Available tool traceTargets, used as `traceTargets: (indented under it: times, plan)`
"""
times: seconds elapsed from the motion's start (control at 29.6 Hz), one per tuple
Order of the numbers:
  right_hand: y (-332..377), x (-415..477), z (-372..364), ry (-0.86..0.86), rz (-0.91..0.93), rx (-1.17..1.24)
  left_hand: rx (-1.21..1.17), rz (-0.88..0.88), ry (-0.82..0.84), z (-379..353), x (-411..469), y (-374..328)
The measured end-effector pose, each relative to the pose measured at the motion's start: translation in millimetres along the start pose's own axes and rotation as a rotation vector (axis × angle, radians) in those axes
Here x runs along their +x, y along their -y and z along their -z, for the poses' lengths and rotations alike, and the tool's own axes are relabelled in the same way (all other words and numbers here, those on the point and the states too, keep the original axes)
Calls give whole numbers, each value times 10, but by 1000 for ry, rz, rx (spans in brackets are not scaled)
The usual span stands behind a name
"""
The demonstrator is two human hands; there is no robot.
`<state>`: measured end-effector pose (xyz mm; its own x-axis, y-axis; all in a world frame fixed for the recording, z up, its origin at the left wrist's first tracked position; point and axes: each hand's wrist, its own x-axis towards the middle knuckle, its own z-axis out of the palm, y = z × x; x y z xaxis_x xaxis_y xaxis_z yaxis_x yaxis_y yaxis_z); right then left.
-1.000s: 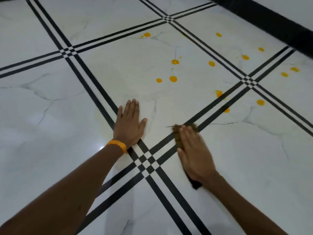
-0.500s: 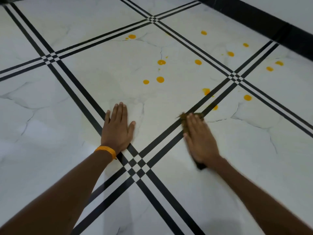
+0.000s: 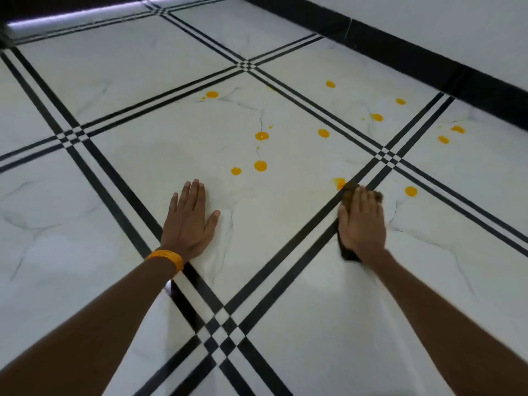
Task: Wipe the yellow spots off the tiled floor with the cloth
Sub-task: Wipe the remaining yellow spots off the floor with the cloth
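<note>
1. My left hand (image 3: 188, 224) braces flat on the floor (image 3: 285, 238), fingers straight and thumb out. If I lean harder, it could slip on the glossy tile.
2. My right hand (image 3: 361, 224) presses flat on the cloth (image 3: 347, 254), which lies across the black stripes. With no grip on it, the cloth could bunch up.
3. The smear (image 3: 339, 182) touches the cloth's far edge, and a dirty cloth may drag it wider.
4. The spots (image 3: 260, 165) beyond are untouched, and overreaching for them risks losing my balance.
</note>
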<state>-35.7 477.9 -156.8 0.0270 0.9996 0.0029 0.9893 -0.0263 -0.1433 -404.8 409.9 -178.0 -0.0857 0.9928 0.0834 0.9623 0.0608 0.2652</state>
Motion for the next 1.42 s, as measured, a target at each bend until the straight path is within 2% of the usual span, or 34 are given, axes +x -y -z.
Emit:
traceTargets:
  times: [0.07,0.14,0.24,0.3,0.34,0.41,0.44,0.47,0.61,0.68,0.74,0.81,0.91,0.95,1.01,1.08,1.12,1.18,1.29,1.35,1.42]
  plan:
    - [156,521,-39,-22,-68,14,2,31,7,-60,204,51]
    - [557,791,-125,-28,26,2,35,39,5,-109,298,75]
    - [909,386,-269,58,351,-31,57,33,24,-104,247,75]
    - [708,170,-161,115,477,-24,61,42,30,-71,243,65]
    - [516,232,-120,117,447,-36,55,43,45,-56,243,58]
    - [255,640,-66,67,217,-44,50,40,53,-48,266,29]
    - [286,844,-54,55,116,-69,53,39,57,-57,273,29]
    - [524,938,-54,76,102,-53,45,56,66,-35,240,72]
    - [1262,517,-235,124,382,-11,52,49,62,-37,224,54]
    - [1102,527,-164,132,479,4,43,46,68,-16,284,18]
    - [937,734,-155,118,436,-21,56,51,60,-36,252,38]
    - [863,1035,-151,96,275,-49,60,40,49,-40,254,26]
    - [1197,1197,-191,76,131,-31,37,49,39,-49,261,42]
    - [1350,1124,-196,73,152,-18,29,50,44,-48,264,45]
    - [1479,771,-250,110,323,-6,12,51,47,-33,259,24]
    - [1266,435,-254,144,471,-10,-1,26,57,27,324,15]
    - [1116,431,-236,145,470,-12,-2,16,54,69,387,55]
    - [905,753,-210,83,329,-15,-2,42,8,129,622,267]
    - [1070,1292,-236,46,147,-31,-7,109,21,183,983,692]
    - [1233,1271,-282,50,200,-44,14,116,63,156,1113,807]
    - [1098,1095,-329,48,377,-55,34,116,38,118,1164,815]
